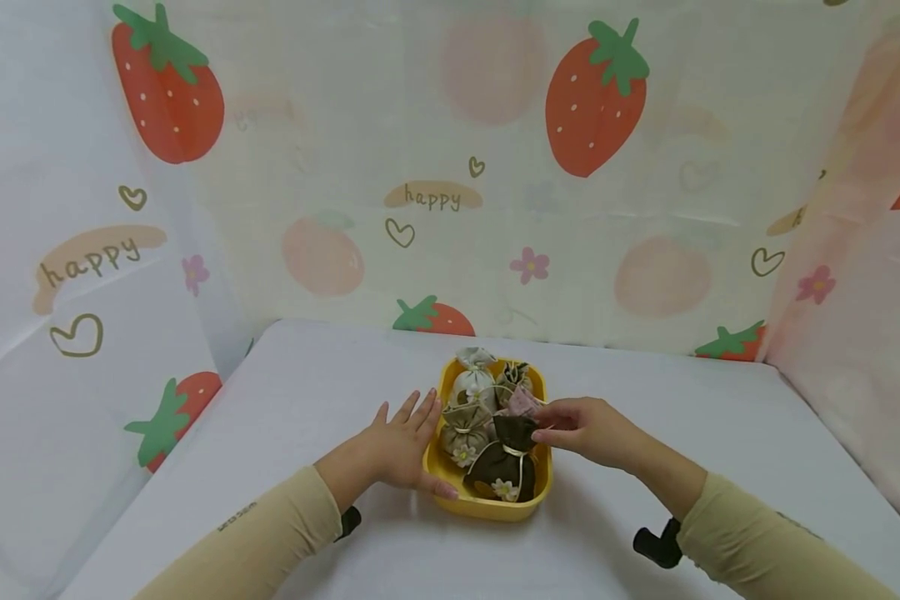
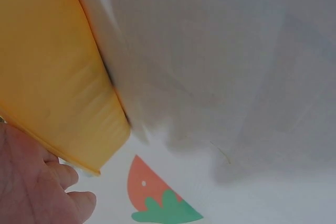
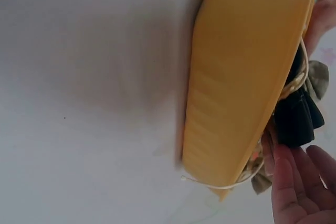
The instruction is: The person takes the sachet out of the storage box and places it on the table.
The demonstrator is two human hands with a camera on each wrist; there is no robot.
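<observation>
A yellow tray sits on the white table, holding several small drawstring pouches. My left hand rests against its left side with the fingers spread straight and the thumb over the front rim. My right hand is at the tray's right edge, with thumb and fingertips at the gathered top of a dark brown pouch. That pouch has a pale tie and a white flower. Behind it are an olive pouch, a white pouch, a pink pouch and a brownish-green pouch.
The white table extends on both sides of the tray. A strawberry-print curtain stands behind it and along both sides. A cream cord hangs over the tray's outer wall in the right wrist view.
</observation>
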